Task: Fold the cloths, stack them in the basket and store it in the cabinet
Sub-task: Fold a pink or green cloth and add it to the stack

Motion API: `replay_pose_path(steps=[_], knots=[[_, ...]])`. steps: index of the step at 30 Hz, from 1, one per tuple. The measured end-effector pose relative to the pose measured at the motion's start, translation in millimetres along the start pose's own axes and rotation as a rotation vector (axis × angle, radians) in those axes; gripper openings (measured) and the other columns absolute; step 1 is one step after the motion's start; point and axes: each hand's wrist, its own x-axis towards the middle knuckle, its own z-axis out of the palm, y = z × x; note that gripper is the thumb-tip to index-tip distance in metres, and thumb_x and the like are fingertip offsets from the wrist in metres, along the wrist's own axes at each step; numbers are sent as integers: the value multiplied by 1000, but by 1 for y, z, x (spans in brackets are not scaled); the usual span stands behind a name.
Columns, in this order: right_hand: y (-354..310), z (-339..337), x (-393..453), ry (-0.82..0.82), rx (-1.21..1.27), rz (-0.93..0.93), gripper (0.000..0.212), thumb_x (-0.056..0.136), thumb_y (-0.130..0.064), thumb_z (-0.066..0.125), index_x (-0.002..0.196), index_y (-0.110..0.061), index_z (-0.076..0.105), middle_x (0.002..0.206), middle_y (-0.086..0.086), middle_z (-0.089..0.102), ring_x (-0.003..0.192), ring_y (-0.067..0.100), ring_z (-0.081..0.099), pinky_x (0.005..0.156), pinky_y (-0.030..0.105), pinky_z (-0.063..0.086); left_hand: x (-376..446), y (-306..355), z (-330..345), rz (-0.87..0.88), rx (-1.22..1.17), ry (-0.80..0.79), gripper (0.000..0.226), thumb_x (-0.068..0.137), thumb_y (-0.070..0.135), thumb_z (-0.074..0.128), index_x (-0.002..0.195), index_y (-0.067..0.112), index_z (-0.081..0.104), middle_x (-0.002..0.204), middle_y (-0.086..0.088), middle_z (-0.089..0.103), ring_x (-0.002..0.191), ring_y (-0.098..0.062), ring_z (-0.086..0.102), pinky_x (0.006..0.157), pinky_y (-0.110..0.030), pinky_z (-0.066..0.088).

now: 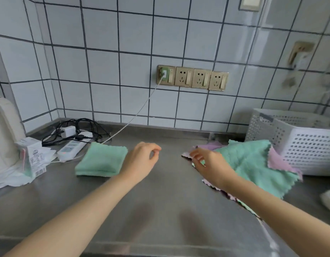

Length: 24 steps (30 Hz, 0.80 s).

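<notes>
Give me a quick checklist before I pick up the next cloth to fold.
1. Left hand free: ok, holds nothing.
2. Right hand at the unfolded cloths: ok, over their near corner; grip cannot tell.
3. Folded green cloth set aside: ok, lies left of the hands.
4. Bare counter between the hands for folding: ok.
5. Basket within reach: ok, right behind the pile; contents cannot tell.
6. Power strip clear of cloths: ok, beside the folded one.

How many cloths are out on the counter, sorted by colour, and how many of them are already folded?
Green cloths: 2, one folded green cloth on the left, one unfolded green cloth on the pile at right.
Pink cloths: at least 1, a pink cloth under the unfolded green; more may be hidden.
Folded: 1.
Total visible: at least 3.
</notes>
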Motion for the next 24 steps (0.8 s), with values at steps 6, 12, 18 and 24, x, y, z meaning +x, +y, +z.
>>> replay_pose_path(steps=[6, 12, 18, 24], knots=[[87, -60, -32, 131, -203, 79, 19, 92, -18, 54, 108, -15, 64, 100, 1, 68, 92, 19, 64, 79, 36, 54, 6, 77, 66, 47, -129, -83, 16, 87, 22, 60, 97, 28, 70, 90, 11, 70, 92, -9, 60, 76, -32, 50], [161, -96, -51, 146, -462, 273, 28, 91, -26, 57, 115, -12, 58, 111, 7, 59, 104, 27, 52, 78, 40, 50, -1, 129, 142, 119, -238, -349, 21, 86, 21, 63, 106, 20, 69, 107, 6, 68, 104, -13, 59, 91, -34, 48], [200, -111, -50, 77, -579, 507, 41, 88, -44, 59, 104, -7, 58, 109, 16, 55, 103, 37, 48, 81, 42, 43, -20, 156, 189, 225, -134, -665, 57, 90, 27, 59, 143, 22, 39, 153, 2, 29, 139, -21, 27, 114, -42, 26], [198, -108, -35, 298, -359, 385, 23, 90, -24, 56, 80, -7, 69, 78, 13, 56, 73, 33, 54, 59, 34, 43, -16, 164, 193, 265, -108, -700, 76, 91, 27, 55, 150, 35, 7, 159, 10, 7, 142, -24, 25, 113, -40, 30]])
